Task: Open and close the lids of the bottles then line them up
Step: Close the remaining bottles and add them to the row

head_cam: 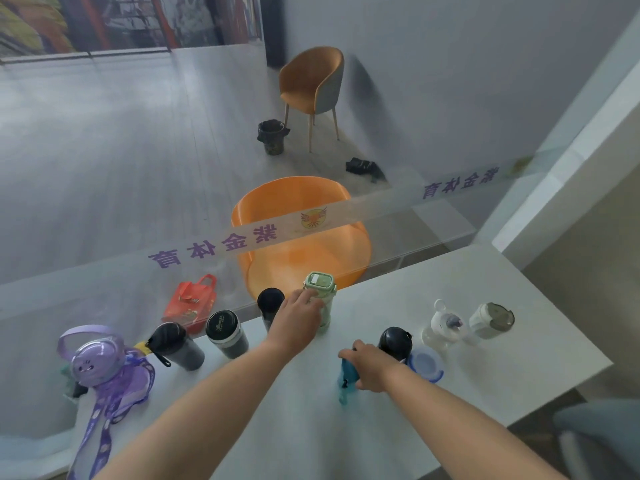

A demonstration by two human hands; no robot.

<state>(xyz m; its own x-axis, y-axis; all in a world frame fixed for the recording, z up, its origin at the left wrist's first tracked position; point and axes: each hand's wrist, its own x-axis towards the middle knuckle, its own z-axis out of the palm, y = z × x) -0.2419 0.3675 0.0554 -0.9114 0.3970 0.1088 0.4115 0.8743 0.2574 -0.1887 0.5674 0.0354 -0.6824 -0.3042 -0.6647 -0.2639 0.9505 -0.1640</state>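
**Both hands on bottles**

White table (381, 427) butts against a glass wall (138, 202), with an orange chair (304, 244) behind it, beyond the fingers. Left of the left hand (298, 320): purple strap bottle (100, 362), then three black tumblers (227, 332) along the glass. Left fingers wrap the green bottle (318, 289), upright by the glass. Right hand (372, 367) fingers curl over the teal bottle (348, 374). Black bottle (394, 341) and blue-lidded bottle (425, 363) sit just beside them. Bear bottle (443, 327) and grey-lidded cup (491, 320) are further right.

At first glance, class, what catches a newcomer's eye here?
The left hand grips a pale green bottle at the far edge of the table, while the right hand holds a teal bottle nearer. A purple bottle with a strap stands far left, and an orange chair sits behind the glass.
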